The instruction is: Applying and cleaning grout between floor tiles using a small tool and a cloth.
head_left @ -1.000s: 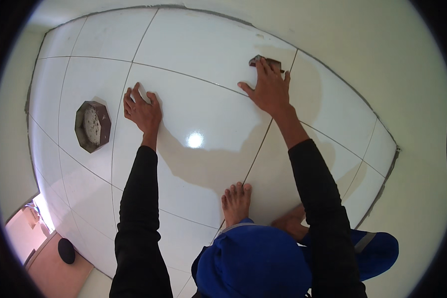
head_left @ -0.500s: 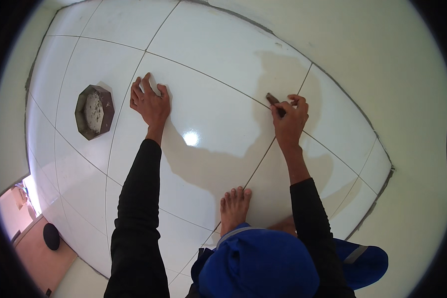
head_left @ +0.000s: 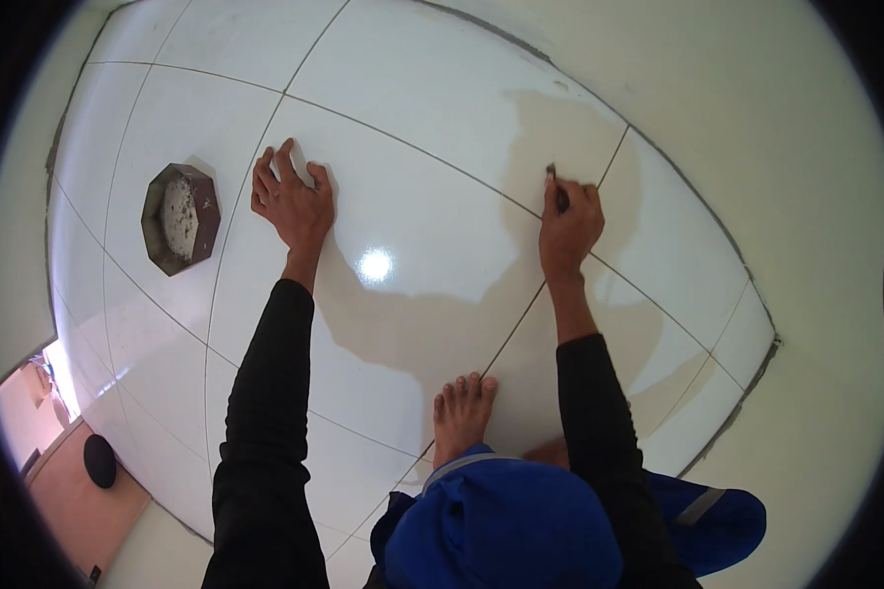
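Observation:
My left hand [head_left: 295,204] rests on the white floor tiles [head_left: 413,206] with its fingers spread, holding nothing. To its left stands an eight-sided dark container [head_left: 211,216] with pale grey powder or paste [head_left: 179,216] in it; the two are apart. Farther right, my right hand [head_left: 572,228] is closed around a small dark hand tool [head_left: 562,200]. Its narrow tip points away from me, at or just above the tile beyond the crossing of two joints. The fingers hide most of the tool, so its exact kind does not show.
My bare foot [head_left: 464,412] stands on the tiles below my hands, near a joint. A pale wall [head_left: 717,128] borders the floor at the far right. At the lower left is a brown surface [head_left: 74,491] with a dark oval thing [head_left: 100,461].
My right hand has turned, and the tool now points straighter away from me, its tip moved slightly right and away. The left hand stays nearly where it was.

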Available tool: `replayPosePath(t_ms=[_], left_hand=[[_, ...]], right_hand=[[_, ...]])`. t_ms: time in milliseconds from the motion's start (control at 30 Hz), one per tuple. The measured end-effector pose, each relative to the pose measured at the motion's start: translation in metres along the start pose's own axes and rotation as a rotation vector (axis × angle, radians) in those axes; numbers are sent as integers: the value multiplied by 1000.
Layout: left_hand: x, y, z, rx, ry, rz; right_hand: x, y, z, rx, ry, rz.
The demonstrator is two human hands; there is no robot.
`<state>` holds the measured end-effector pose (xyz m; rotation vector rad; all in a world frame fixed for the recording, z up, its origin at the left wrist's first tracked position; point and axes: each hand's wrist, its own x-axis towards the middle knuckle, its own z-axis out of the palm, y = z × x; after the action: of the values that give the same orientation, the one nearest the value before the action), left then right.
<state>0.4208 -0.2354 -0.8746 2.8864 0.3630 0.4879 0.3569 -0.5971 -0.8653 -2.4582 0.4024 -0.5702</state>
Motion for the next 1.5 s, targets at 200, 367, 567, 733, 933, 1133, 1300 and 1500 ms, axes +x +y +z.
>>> replayPosePath(t_ms=[200,367,567,733,933,1133,1300,1500], left_hand=[[-4,-7,4,5,-3,9],[-5,-6,4,6,-6,8],[0,-8,4,3,34,15],[0,-4,1,10,2,19],[-2,-5,4,-9,-1,-1],[2,2,-1,4,-5,-6],[-4,-10,2,9,-3,-4],[-4,-1,0,0,-11,25]], right_hand=[[33,6,16,-60,-16,-76],[17,6,4,26,-24,-49],[48,1,13,-119,-100,-130],[33,7,6,-23,-102,-78],[31,13,9,-11,-93,-90],[57,16,11,-52,-28,-151],[37,14,14,30,-129,-113],[66,22,8,-53,-6,-36]])
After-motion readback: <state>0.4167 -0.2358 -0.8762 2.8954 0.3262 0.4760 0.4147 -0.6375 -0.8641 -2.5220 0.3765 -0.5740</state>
